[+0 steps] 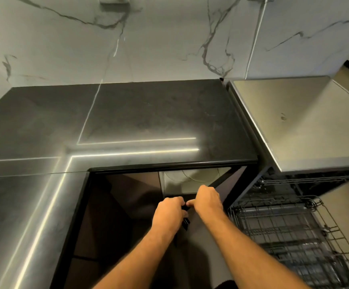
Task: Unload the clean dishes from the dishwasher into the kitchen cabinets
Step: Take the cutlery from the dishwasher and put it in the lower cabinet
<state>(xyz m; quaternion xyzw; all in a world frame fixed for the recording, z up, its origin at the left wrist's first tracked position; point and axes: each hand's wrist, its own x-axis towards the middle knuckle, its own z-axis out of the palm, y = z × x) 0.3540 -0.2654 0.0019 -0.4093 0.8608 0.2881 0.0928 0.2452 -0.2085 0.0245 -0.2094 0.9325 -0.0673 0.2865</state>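
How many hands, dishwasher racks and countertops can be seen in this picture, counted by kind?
Hands: 2, the left hand and the right hand
Dishwasher racks: 2, the lower rack and the upper rack
Dark countertop: 1
Total: 5

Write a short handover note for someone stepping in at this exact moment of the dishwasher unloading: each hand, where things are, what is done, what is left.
Left hand: closed in a grip on a thin black handle at the edge of the dark under-counter cabinet door.
Right hand: fingertips pinched at the same door edge, holding no dish.
Pulled-out grey wire dishwasher rack: to the right, no dishes visible in the part shown.
Dark stone countertop: no dishes on it.
Done: the visible rack looks unloaded.
Left: deal with the cabinet doors, check any rack sections out of view, push the rack in.
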